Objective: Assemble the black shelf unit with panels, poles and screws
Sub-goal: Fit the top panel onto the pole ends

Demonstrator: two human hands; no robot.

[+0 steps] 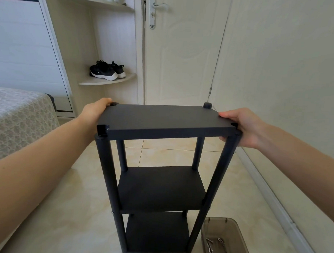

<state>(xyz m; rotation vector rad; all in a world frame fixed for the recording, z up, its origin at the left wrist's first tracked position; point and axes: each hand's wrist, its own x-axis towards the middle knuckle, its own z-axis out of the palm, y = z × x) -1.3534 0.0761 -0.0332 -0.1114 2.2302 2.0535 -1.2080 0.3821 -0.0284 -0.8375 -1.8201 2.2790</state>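
A black shelf unit stands upright on the tiled floor in front of me, with a top panel [162, 118], a middle panel [162, 186] and a bottom panel [156, 232] joined by four black poles [106, 171]. My left hand [95, 109] grips the top panel's left edge near the far left corner. At the near right corner, my right hand [242, 127] holds the panel's right edge, thumb on top and fingers underneath. The near left pole top [102, 130] sits in the panel's corner notch. The far right pole top [207, 105] pokes above the panel.
A translucent grey plastic box [224, 240] with screws and small metal tools sits on the floor at the unit's right foot. A bed [20, 117] stands at the left. A closed door [184, 51], a corner shelf with black sneakers [106, 70] and the right wall [287, 73] surround the spot.
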